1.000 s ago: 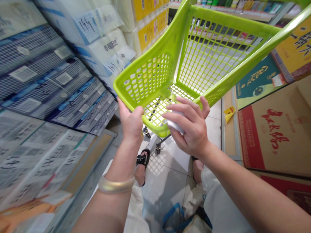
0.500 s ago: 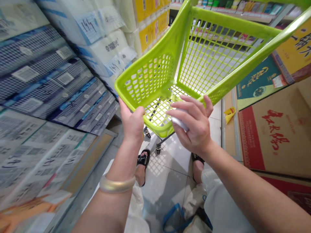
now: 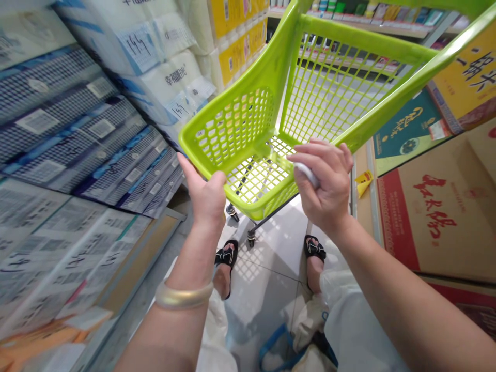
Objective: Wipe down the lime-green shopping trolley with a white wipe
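Note:
A lime-green plastic shopping cart basket (image 3: 240,124) fills the upper middle of the view, with nothing visible inside it. My left hand (image 3: 205,196) grips the basket's near left corner, thumb up on the rim, a pale bangle on the wrist. My right hand (image 3: 325,181) is closed round a small white object (image 3: 308,174) and rests against the basket's near right rim. What the white object is I cannot make out. My sandalled feet (image 3: 228,256) stand on the floor below the basket.
Stacked packs of tissue paper (image 3: 77,134) wall the left side. Cardboard cartons with red lettering (image 3: 437,212) and a green box (image 3: 411,129) line the right. Shelves of goods (image 3: 368,13) stand behind the cart. A blue-handled bag (image 3: 287,346) hangs near my legs.
My right hand has moved right and up along the basket's near rim with the white object and closed tighter. The basket has tipped slightly; my left hand keeps its hold.

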A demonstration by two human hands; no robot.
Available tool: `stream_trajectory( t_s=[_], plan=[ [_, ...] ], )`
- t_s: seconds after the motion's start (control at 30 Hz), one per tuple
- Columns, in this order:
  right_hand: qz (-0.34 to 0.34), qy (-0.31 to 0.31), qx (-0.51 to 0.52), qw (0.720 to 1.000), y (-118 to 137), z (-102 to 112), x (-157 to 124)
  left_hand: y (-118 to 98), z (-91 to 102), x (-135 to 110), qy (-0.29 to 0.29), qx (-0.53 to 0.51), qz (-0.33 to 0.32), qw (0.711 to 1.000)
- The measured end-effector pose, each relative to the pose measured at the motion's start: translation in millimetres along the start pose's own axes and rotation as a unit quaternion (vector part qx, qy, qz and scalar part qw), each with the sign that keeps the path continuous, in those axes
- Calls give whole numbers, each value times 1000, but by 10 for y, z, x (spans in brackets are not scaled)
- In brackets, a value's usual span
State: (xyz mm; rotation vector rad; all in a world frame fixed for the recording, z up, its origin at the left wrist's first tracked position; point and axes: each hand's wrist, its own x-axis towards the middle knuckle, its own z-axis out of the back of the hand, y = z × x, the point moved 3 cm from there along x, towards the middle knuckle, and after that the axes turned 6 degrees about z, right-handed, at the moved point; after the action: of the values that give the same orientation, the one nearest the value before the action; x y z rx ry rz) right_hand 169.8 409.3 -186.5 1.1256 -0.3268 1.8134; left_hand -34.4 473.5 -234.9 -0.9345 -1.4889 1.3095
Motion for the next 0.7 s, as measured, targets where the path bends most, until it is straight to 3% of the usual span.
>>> stream_trajectory(
  t_s=[0.07,0.13,0.23,0.3,0.4,0.53,0.7],
  plan=[
    [-31,-19,-11,999,-69,27,8,-96,42,-51,-56,17,-43,997],
    [-24,-7,-9,1000,-18,20,-3,-295,40,-192,-87,73,-163,980],
    [29,33,4,999,124,-11,-26,-529,-73,-470,-20,124,-287,950],
    [46,35,2,998,117,-3,-25,-575,-174,-606,53,153,-304,939],
    [0,-4,-18,1000,-78,50,-3,-554,-286,-691,111,264,-327,901],
    [-44,-37,-11,998,-222,79,1,-537,-291,-661,118,342,-366,857],
    [2,18,-2,1000,64,-6,-19,-550,-179,-617,132,313,-388,857]
  ],
)
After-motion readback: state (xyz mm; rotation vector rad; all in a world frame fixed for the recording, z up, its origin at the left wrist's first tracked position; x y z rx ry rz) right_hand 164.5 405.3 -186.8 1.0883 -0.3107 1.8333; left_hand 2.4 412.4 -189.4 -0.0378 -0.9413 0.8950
